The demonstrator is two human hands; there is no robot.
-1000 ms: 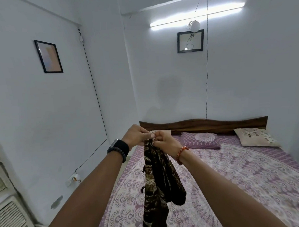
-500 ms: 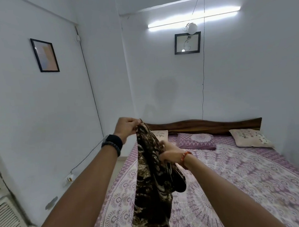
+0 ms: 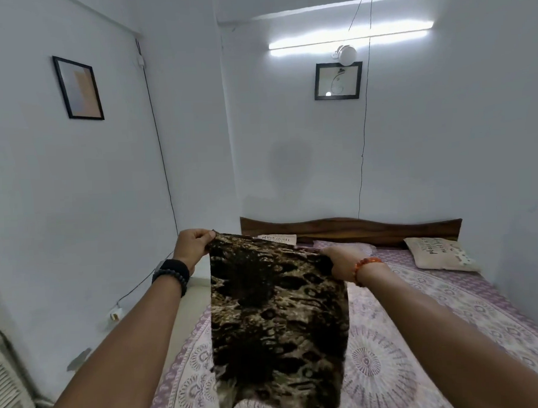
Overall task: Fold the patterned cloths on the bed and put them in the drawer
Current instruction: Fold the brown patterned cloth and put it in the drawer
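A dark brown and tan patterned cloth [image 3: 279, 320] hangs spread out flat in the air above the bed [image 3: 452, 328]. My left hand [image 3: 192, 247] pinches its upper left corner. My right hand [image 3: 341, 260] grips its upper right edge, a little lower than the left. The cloth's lower edge reaches down to the bedsheet near the bottom of the view. No drawer is in view.
The bed has a purple patterned sheet, a wooden headboard [image 3: 352, 229] and pillows [image 3: 439, 255] at the far end. White walls close in on the left and behind. An appliance with a green light [image 3: 6, 397] stands on the floor at the lower left.
The cloth was bunched in a narrow hanging bundle with both hands together. My hands have moved apart and the cloth is now stretched open between them.
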